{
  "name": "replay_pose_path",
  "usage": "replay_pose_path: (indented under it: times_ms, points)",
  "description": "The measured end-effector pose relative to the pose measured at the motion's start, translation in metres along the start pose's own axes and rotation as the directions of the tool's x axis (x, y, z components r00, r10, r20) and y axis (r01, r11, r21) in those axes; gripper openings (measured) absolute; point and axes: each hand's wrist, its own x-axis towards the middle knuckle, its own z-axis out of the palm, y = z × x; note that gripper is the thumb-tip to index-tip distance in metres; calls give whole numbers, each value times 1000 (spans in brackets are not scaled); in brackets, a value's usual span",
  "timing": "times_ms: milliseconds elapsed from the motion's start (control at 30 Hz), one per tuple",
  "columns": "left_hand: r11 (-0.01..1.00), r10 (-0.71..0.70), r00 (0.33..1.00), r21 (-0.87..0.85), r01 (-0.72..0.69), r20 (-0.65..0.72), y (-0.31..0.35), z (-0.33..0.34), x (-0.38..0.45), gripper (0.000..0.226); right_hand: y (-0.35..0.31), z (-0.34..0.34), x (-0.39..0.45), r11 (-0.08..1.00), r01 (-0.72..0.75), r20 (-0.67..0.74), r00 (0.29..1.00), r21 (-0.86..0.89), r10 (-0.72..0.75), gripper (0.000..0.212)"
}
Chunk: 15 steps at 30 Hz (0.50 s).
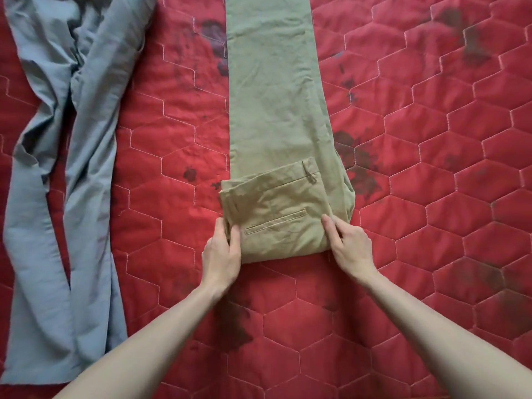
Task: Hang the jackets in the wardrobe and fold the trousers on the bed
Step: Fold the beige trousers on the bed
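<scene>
Khaki trousers [276, 90] lie lengthwise on the red quilted bed [431, 197], legs stacked and running away from me. Their waist end is folded over onto the legs, back pocket facing up [276, 220]. My left hand [221, 254] grips the left edge of this fold, thumb on top and fingers round the side. My right hand [349, 243] holds the right edge, fingers along the side of the fold. Grey-blue trousers [66, 168] lie crumpled and unfolded along the left of the bed.
The red quilt has hexagon stitching and dark blotches [359, 162] around the khaki trousers. Bare quilt stretches to the right of the khaki trousers and between the two garments.
</scene>
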Motion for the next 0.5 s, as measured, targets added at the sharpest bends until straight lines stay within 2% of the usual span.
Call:
replay_pose_path:
  times_ms: [133, 233, 300, 400, 500]
  points:
    - [998, 37, 999, 47, -39, 34, 6, -4, 14, 19, -10, 13, -5, 994, -107, -149, 983, 4, 107, 45]
    - [993, 84, 996, 78, -86, 33, 20, -6, 21, 19, -14, 21, -16, 984, -139, -263, 951, 113, 164, 47]
    - [988, 119, 993, 99, -119, 10, 28, -2, 29, 14, -16, 21, -17, 970, -173, -282, 935, 171, 216, 49]
    - [985, 149, 989, 83, -149, 3, 34, 2, 40, 12, -18, 15, -7, 970, -237, -237, 940, 60, 245, 44]
    - [988, 130, 991, 79, -130, 0, 34, 5, 53, 13, -22, 6, 12, 969, -225, -180, 962, -101, 205, 44]
